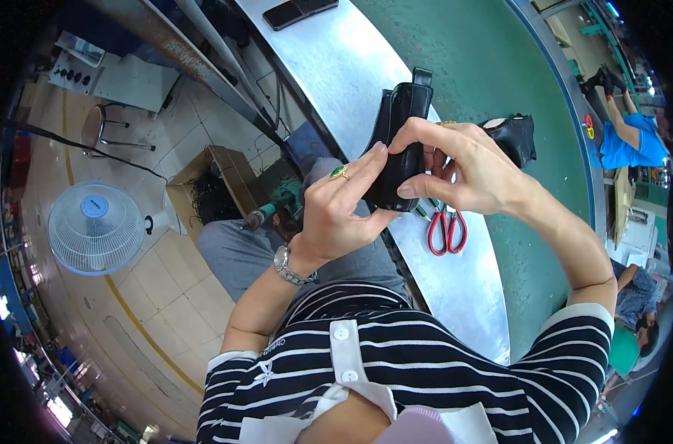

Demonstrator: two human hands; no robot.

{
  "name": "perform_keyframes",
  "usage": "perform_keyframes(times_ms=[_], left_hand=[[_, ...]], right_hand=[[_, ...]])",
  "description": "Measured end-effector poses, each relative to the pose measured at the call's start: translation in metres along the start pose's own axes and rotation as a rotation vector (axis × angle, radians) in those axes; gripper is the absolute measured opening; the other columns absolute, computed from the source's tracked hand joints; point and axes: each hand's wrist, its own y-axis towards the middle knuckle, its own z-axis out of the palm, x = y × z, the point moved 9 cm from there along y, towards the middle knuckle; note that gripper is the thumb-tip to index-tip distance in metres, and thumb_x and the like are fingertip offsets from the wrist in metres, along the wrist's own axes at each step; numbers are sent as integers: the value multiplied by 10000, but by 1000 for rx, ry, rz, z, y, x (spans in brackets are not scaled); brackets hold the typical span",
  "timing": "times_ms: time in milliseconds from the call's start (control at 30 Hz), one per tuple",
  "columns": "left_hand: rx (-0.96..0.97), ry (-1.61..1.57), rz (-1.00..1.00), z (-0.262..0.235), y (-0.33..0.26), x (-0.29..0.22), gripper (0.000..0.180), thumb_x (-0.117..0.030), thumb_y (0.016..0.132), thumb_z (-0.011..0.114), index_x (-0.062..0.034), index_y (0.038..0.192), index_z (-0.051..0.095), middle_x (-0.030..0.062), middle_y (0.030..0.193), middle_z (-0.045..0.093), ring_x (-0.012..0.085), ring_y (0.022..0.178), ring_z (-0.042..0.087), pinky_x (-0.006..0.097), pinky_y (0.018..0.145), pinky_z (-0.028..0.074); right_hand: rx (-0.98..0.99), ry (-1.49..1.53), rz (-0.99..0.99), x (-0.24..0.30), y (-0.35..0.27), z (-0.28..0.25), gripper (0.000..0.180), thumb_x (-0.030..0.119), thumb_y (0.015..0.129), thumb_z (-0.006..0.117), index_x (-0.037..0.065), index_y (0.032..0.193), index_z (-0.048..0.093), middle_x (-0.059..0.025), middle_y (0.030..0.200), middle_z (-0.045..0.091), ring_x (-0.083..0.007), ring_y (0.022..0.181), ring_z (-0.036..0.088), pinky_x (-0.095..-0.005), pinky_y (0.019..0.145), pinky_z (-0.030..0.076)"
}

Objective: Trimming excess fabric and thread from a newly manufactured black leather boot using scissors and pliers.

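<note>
Over the metal strip of the worktable, both hands hold a glossy black leather pouch (407, 100) with a strap at its far end. My left hand (340, 203) is closed on its left side, fingers against the leather and thumb near the lower end. My right hand (466, 163) grips the right side with bent fingers and thumb; some fingertips are hidden. Just below the pouch lie scissors with red handles (447, 233), their blades partly covered. Another black leather piece (514, 139) rests on the green surface beyond my right wrist.
A black phone (299, 11) lies at the far end of the metal strip (344, 55). To my left are an open cardboard box (225, 159) with dark items, a white fan (96, 228) and a stool (94, 129). Other people are at the far right, one in a blue shirt (633, 140).
</note>
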Motion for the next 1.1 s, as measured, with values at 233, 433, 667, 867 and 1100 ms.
perform_keyframes(times_ms=[233,433,667,867,1100], left_hand=[[-38,-7,-11,-3,-5,1,644,-93,602,831,75,1185,615,244,1166,640,320,1050,663,346,844,549],[-89,-34,-20,-10,-18,-3,626,-80,625,838,75,1187,610,249,1134,650,324,1021,673,351,828,554],[-113,-63,-125,-18,-24,5,626,-73,641,842,38,1211,609,206,1126,667,293,987,683,330,851,544],[-130,-93,-125,-16,-26,11,651,-82,631,858,30,1220,604,201,1147,662,286,1039,667,340,879,535],[118,-1,-23,16,-18,28,1180,-181,641,890,-151,1545,133,162,1459,423,301,1331,429,395,1093,357]], right_hand=[[-88,-42,-28,11,-1,2,382,262,746,788,82,1021,594,-21,548,447,-136,505,480,-307,501,366],[-151,-123,24,21,-8,12,371,311,767,770,90,1008,596,-6,538,425,-143,497,454,-314,518,363],[-413,-9,29,9,-12,21,295,367,886,627,168,1103,619,-115,791,647,-218,664,622,-382,633,482],[-592,805,173,-41,-38,49,511,413,1031,369,160,1475,343,1,793,527,-90,687,539,-255,641,466],[-480,842,106,-51,-48,58,512,359,1010,459,129,1460,374,-19,855,561,-100,785,576,-257,699,483]])
